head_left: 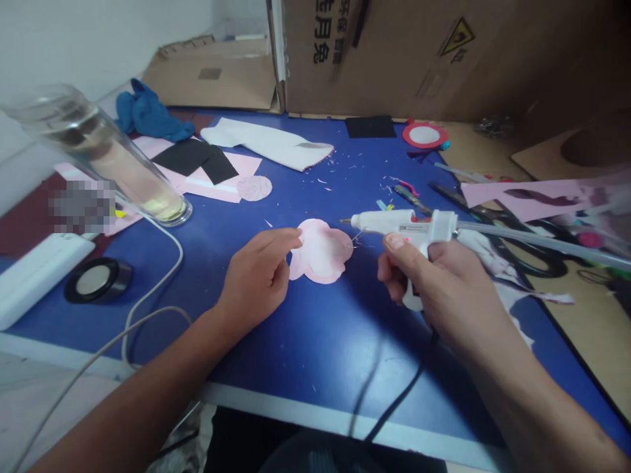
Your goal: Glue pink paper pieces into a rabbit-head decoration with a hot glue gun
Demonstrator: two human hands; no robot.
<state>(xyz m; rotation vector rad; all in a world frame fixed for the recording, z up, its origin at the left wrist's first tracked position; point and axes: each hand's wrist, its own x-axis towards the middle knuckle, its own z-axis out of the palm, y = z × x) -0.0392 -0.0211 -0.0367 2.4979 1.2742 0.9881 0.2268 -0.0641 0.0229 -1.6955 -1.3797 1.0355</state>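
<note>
Left hand (256,272): fingers bent at the left edge of the pink paper flower (318,253); I cannot tell whether pinching. Flower lies on blue tabletop (296,348). Right hand (436,282): fingers wrapped round white hot-glue gun (384,221), nozzle near flower.

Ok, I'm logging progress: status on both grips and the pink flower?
Right grip around glue gun. Pink flower on blue table. Left grip hiding part of its left edge.

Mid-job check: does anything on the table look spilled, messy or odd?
No spill shows. Small scraps litter the blue table beyond the pink flower-shaped piece, looking untidy. A thin, stray-looking strand, possibly glue, shows by the piece's right edge, near the glue gun.
</note>
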